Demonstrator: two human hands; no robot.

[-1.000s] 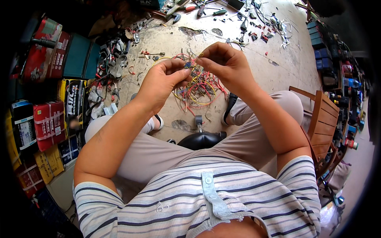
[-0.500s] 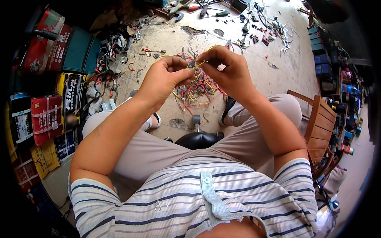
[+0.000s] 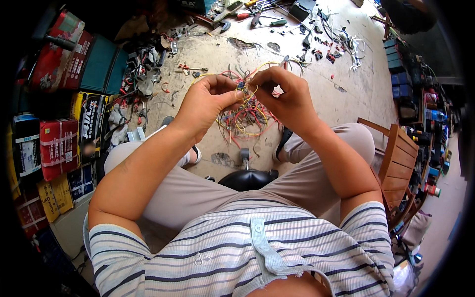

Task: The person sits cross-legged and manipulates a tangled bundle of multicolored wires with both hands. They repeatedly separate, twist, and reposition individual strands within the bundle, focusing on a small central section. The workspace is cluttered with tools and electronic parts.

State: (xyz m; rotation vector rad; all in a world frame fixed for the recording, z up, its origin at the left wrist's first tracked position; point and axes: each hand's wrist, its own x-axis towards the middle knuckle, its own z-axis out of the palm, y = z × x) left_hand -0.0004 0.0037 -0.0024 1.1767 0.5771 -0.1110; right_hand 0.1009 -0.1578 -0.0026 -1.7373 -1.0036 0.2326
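Both my hands are raised over the floor with their fingertips almost meeting. My left hand is closed in a pinch on a small dark blue connector. A thin yellow wire curls at the connector, and the fingers of my right hand are closed on it. The exact grip of the right fingertips is partly hidden. Below and behind the hands, a loose tangle of red, yellow and dark wires lies on the floor.
Pliers, a green-handled screwdriver and a brush lie farther off. Wire scraps spread at the far right. Boxes are stacked at the left. A black stool seat stands between my legs, a wooden chair at right.
My right hand has come slightly down and to the right, and its fingers have shifted. The yellow wire between the hands now bends in a loop beside the connector. My left hand stays nearly in place.
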